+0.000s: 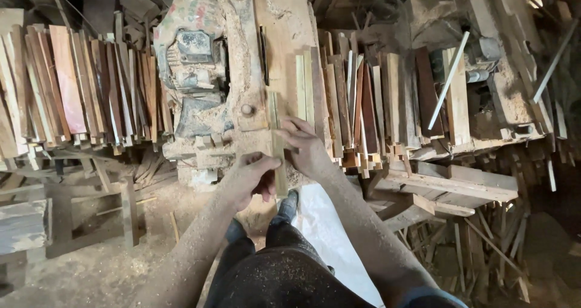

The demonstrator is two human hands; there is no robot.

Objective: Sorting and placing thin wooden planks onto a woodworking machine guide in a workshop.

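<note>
A narrow pale wooden strip [278, 143] lies lengthwise on the sawdust-covered saw table [284, 23], pointing away from me. My left hand [253, 175] grips its near end from the left side. My right hand [307, 148] presses on the strip from the right, a little farther along it. Both forearms are dusted with sawdust. A dark slot [264, 53] in the table runs just beyond the strip's far end; any blade in it is hidden.
A stack of thin wooden slats [78, 87] lies on the left, another stack [363, 102] on the right. A dusty motor [193, 72] sits left of the table. Offcuts and frames [454, 187] litter the right floor; a white sheet [330, 235] lies by my legs.
</note>
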